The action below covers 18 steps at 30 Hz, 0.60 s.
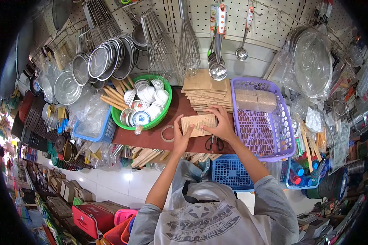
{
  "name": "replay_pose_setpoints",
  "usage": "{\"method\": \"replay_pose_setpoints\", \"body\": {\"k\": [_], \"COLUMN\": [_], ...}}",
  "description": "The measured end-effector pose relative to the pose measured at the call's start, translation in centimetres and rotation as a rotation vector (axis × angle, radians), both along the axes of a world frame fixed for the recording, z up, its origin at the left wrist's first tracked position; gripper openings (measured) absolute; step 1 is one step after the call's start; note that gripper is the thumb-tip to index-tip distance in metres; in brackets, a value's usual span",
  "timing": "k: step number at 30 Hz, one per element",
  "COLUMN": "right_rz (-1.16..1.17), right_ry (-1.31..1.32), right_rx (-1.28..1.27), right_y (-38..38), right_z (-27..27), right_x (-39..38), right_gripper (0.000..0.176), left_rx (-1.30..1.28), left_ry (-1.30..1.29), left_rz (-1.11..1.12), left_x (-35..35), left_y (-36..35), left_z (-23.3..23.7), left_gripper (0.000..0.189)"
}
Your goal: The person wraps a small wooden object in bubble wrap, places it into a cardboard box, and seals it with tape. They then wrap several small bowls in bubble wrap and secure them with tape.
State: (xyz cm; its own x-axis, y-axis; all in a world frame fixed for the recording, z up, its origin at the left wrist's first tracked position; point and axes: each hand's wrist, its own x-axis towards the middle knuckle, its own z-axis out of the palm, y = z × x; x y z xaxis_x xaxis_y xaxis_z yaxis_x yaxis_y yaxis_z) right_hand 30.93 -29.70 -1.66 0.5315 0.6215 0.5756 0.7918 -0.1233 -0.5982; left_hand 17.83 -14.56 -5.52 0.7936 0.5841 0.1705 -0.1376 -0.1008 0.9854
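Note:
Both hands hold a small brown cardboard packet (198,125) with printing on it, above the reddish-brown shelf. My left hand (182,134) grips its left end, thumb on the top face. At the right end, my right hand (221,124) has its thumb on the face and its fingers over the far edge. Behind the packet lies a stack of flat brown cardboard pieces (206,92). A roll of tape (167,133) lies left of the packet, beside my left hand. Black-handled scissors (214,143) lie near the shelf's front edge, below my right hand.
A green basin (167,107) of small bowls and spoons stands at the left. On the right is a purple basket (255,136) with wrapped rolls. Strainers (100,61), whisks (188,49) and ladles (218,70) hang behind. Blue baskets (232,171) sit below the shelf.

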Motion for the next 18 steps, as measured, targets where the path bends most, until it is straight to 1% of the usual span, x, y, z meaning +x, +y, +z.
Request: {"method": "replay_pose_setpoints", "body": {"k": [2,5,7,8,11,14,18], "right_rz": [0.025,0.131,0.186,0.212,0.184,0.172,0.213], "right_ry": [0.079,0.27,0.309,0.33,0.232,0.32,0.343], "right_rx": [0.02,-0.007,-0.041,-0.058,-0.117,-0.067,-0.085], "right_y": [0.5,0.4,0.1,0.0,-0.4,0.1,-0.3], "right_z": [-1.0,-1.1,-1.3,-1.4,-0.5,-1.5,-0.3], "right_x": [0.1,0.3,0.7,0.8,0.2,0.7,0.6], "right_gripper": [0.057,0.06,0.061,0.062,0.062,0.063,0.062], "left_rx": [0.002,0.041,0.103,0.069,-0.012,-0.025,-0.023], "left_ry": [0.006,0.016,0.047,0.046,0.049,0.05,0.044], "left_rz": [-0.015,-0.03,-0.027,-0.034,-0.052,-0.061,-0.064], "left_x": [0.1,0.6,0.4,0.3,0.1,0.2,0.4], "left_y": [-0.2,0.0,-0.1,-0.1,-0.3,-0.1,0.1], "left_z": [-0.2,-1.4,-1.5,-1.6,-0.9,-1.0,-1.7], "left_gripper": [0.059,0.059,0.06,0.06,0.06,0.06,0.061]}}
